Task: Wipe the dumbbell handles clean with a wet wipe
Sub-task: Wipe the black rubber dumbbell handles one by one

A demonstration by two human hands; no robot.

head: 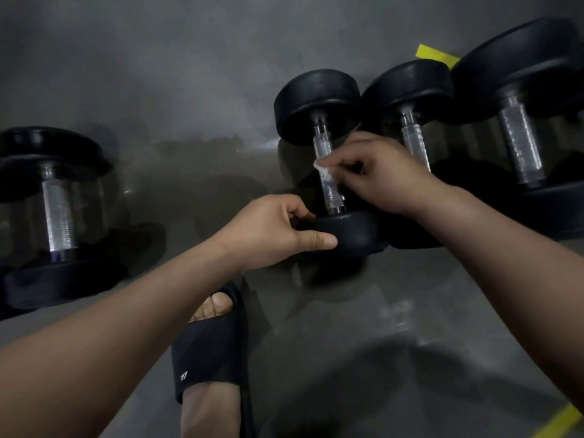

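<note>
Wiping a dumbbell handle (330, 191) on the floor (189, 90).
Seemingly to stop rolling, left hand (278, 229) grips the near head (354, 232); right hand (379, 172) pinches the wipe (325, 170) against it.

Small white emblem (184, 376) on the black sandal (211, 349) (no legible words or numbers)

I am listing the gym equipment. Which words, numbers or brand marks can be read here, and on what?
No readable text anywhere.
Black sandal: one small white logo, a shape, no letters.
Dumbbell being wiped: no weight number shows on its heads.
</note>
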